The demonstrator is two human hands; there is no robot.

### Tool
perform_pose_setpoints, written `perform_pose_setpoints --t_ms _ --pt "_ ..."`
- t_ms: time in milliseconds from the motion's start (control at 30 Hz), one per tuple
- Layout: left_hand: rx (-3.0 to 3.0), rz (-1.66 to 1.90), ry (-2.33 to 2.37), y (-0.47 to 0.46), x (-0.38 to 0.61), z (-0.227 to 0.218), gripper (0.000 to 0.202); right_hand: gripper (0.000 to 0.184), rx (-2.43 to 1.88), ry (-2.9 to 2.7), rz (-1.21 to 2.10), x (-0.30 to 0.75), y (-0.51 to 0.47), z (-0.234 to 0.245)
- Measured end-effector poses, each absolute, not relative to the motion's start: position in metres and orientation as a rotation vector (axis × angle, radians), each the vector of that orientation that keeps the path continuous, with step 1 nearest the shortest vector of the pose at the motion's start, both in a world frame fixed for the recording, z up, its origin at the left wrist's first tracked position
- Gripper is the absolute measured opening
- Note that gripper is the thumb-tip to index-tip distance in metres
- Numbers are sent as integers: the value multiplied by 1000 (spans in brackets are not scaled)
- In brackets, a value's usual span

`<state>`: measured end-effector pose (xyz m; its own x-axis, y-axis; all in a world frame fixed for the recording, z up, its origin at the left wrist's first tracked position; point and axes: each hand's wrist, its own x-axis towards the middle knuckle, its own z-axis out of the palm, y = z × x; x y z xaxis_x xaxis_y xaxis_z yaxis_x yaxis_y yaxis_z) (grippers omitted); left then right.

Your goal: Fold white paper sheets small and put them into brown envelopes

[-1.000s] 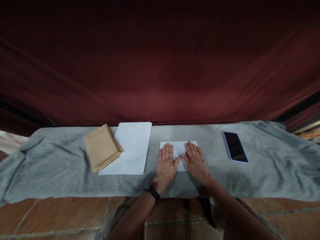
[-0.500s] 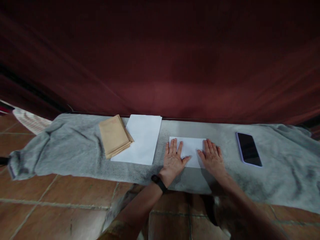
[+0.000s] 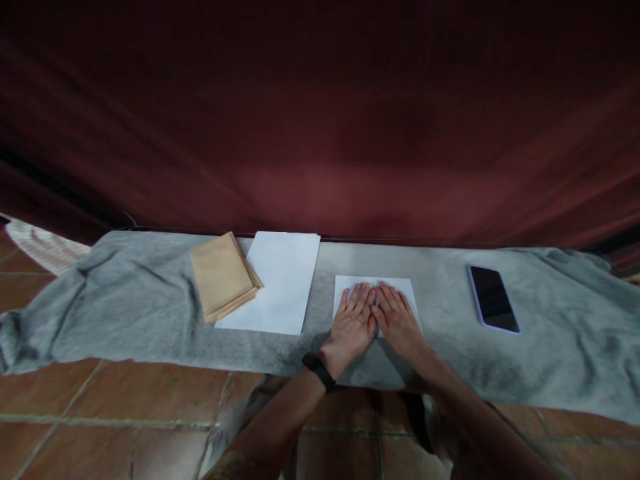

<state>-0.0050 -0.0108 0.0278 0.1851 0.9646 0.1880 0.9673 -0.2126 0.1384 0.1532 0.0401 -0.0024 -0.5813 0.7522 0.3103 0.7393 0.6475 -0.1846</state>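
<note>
A white sheet of paper (image 3: 342, 285), looking folded to a small rectangle, lies flat on the grey cloth in front of me. My left hand (image 3: 353, 321) rests palm down on its left half, fingers stretched out, a black band on the wrist. Beside it, my right hand (image 3: 397, 320) lies flat on the right half of the paper. The two hands meet near the paper's middle, thumbs and index fingers close together. Much of the sheet is hidden under them.
Left of my hands lies a stack of white paper (image 3: 285, 280), with several brown envelopes (image 3: 220, 273) overlapping its left side. A phone in a purple case (image 3: 494, 299) lies to the right. Grey cloth (image 3: 145, 300) covers the narrow surface, and a dark red upright panel (image 3: 320, 167) stands behind it.
Both hands have slid inward over the paper, the right one moving left from the right edge, until they meet near the middle. The whole view has shifted slightly.
</note>
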Motion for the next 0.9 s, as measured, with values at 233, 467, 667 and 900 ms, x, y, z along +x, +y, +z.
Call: perform_pose_setpoints --t_ms 233,467,667,900 --pt "-2384 -365 -2039 1 -3 22 55 54 -1341 -2526 -1 142 43 6" --pt "-2310 -310 -2086 18 -4 16 55 51 -1435 -2500 -66 135 52 13" --pt "-2233 -302 -2132 19 -6 13 55 53 -1467 -2439 -130 139 54 8" --pt "-2157 -267 -2188 16 -18 16 61 57 -1474 -2360 -209 153 57 1"
